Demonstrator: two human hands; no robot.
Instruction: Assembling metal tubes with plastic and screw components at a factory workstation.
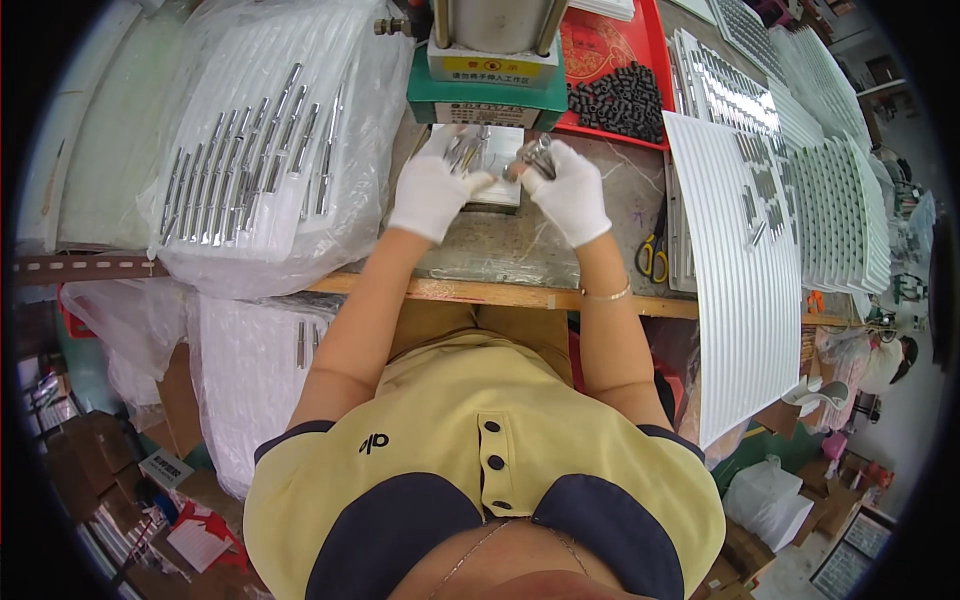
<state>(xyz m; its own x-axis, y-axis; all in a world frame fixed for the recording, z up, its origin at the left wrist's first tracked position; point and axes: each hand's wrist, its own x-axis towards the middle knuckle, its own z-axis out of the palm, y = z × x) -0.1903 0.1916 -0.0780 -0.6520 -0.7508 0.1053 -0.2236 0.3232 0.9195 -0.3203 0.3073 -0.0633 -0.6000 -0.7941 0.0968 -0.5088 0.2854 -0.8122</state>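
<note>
At the foot of a green-and-white press [487, 102], both of my hands wear white gloves. My left hand [430, 192] is closed around small shiny metal pieces [466, 148] whose exact shape is blurred. Several short shiny metal tubes [538, 155] are gripped in my right hand [570, 196], their ends poking out toward the left. Between the two hands sits a pale metal block [503, 152] under the press, partly covered by my left fingers. The hands are apart from each other.
To the left, slim chrome tubes [243, 165] lie in rows on a white ridged tray wrapped in plastic. A red tray [655, 70] at the back right holds many black caps [622, 103]. Yellow-handled scissors [653, 258] lie beside a white ridged sheet [735, 300] bearing short metal pieces.
</note>
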